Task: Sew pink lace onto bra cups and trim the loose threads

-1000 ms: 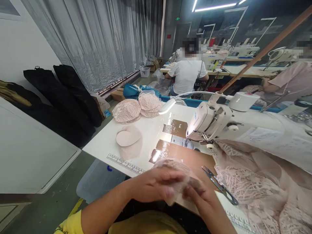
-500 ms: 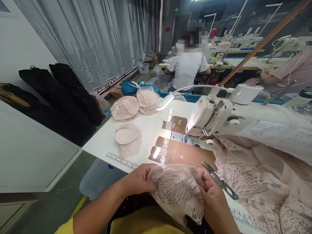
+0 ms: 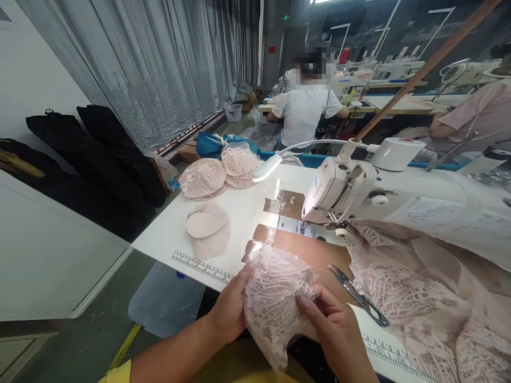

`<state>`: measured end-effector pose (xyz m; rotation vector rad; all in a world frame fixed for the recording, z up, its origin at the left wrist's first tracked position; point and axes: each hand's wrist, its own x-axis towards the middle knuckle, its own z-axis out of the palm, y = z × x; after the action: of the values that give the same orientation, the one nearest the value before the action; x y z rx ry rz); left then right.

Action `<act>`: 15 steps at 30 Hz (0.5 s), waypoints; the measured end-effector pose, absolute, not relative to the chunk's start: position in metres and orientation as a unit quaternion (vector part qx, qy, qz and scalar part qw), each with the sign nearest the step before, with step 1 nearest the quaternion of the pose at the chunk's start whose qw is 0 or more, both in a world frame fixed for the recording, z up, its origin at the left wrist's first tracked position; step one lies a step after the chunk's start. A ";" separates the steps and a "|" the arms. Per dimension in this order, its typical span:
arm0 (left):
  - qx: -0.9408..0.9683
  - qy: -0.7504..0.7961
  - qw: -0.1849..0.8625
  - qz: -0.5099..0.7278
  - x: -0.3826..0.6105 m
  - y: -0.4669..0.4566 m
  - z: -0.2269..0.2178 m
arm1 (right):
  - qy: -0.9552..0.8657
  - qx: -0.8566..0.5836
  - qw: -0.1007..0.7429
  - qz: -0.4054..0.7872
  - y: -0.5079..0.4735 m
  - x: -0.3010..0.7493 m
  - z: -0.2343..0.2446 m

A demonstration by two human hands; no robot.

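I see the pale pink lace piece (image 3: 275,292) held between both hands, over the front edge of the white sewing table (image 3: 159,234); half a second ago it was spread lower and flatter between them, and now it stands higher, its top overlapping the glossy brown sheet (image 3: 297,243) and its lower tip hanging toward the lap.

The left hand (image 3: 229,308) cradles the lace's left side, thumb along the border; earlier it pinched the upper left corner, whereas now its other fingers are mostly hidden behind the cloth, so I cannot tell how they lie. The right hand (image 3: 335,322) has thumb and forefinger closed narrowly on the right edge, gathering it into a small fold; I find that grip further in toward the middle than before.

Around the hands I see little change; the open-bladed thread snips (image 3: 359,298) lie right of the right hand, touching the lace fabric heap (image 3: 423,298); the JUKI sewing machine (image 3: 339,186) stands just beyond; the oval pad (image 3: 205,224) rests on its sheer mesh (image 3: 211,247), near the printed ruler (image 3: 203,267); two stacks of lace cups (image 3: 203,178) sit at the far left corner, beside the white lamp (image 3: 267,168).
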<state>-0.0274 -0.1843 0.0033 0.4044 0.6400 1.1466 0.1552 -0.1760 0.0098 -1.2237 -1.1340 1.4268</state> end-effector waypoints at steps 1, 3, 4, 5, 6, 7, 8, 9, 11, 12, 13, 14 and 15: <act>0.151 0.277 0.787 0.529 -0.025 -0.184 0.004 | -0.453 -0.496 0.470 0.572 -0.176 0.156 0.009; 0.113 0.230 0.811 0.525 -0.019 -0.184 0.007 | -0.436 -0.486 0.509 0.562 -0.175 0.158 0.008; 0.114 0.205 0.822 0.519 -0.016 -0.184 0.009 | -0.433 -0.480 0.524 0.555 -0.174 0.158 0.006; 0.123 0.184 0.829 0.513 -0.012 -0.186 0.011 | -0.435 -0.475 0.533 0.549 -0.173 0.157 0.005; 0.137 0.174 0.833 0.507 -0.007 -0.187 0.012 | -0.441 -0.472 0.537 0.542 -0.173 0.156 0.004; 0.153 0.178 0.833 0.500 -0.002 -0.190 0.013 | -0.445 -0.472 0.534 0.541 -0.172 0.154 0.004; 0.166 0.199 0.831 0.493 0.002 -0.193 0.012 | -0.443 -0.474 0.527 0.549 -0.172 0.153 0.004; 0.177 0.233 0.824 0.485 0.005 -0.196 0.010 | -0.436 -0.475 0.517 0.563 -0.171 0.153 0.004; 0.209 0.313 0.807 0.455 0.004 -0.201 0.006 | -0.401 -0.471 0.518 0.590 -0.167 0.156 0.006; 0.244 0.347 0.800 0.425 -0.001 -0.203 0.004 | -0.376 -0.466 0.535 0.596 -0.163 0.160 0.007; 0.299 0.369 0.790 0.389 -0.008 -0.203 0.003 | -0.354 -0.458 0.556 0.596 -0.160 0.166 0.008; 0.369 0.378 0.774 0.348 -0.018 -0.203 0.003 | -0.339 -0.451 0.576 0.591 -0.157 0.172 0.009; 0.445 0.379 0.749 0.312 -0.029 -0.201 0.006 | -0.337 -0.448 0.584 0.588 -0.154 0.177 0.011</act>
<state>-0.0286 -0.2007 0.0060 0.9720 0.8277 0.6811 0.1770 -0.1537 0.0111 -1.0451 -0.7860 1.3720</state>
